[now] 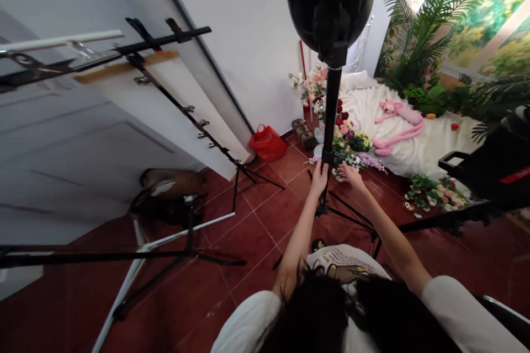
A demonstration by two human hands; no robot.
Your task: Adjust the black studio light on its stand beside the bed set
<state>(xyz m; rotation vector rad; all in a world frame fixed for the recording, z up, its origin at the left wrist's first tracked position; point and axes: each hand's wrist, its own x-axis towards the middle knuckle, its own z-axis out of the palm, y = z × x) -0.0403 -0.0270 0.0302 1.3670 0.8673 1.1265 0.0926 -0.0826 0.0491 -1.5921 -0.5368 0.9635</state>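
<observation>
A black light stand [330, 105] rises in front of me, with a dark studio light head [331, 0] at its top. My left hand [319, 177] is wrapped round the stand's pole, just below a joint collar. On the other side of the pole, my right hand [350, 174] is near the collar's knob, fingers stretched and apart, holding nothing that I can see. Whether its fingertips touch the knob, I cannot tell. Below, the stand's legs spread over the red tiled floor [265, 220].
On the left, a backdrop stand [182, 102] carries clips and white sheets. Beyond it are a red bag [268, 143] and bunches of flowers [345, 127]. A pink plush toy [399, 121] lies on white cloth [360, 102]. Another dark studio light [492, 160] juts in from the right.
</observation>
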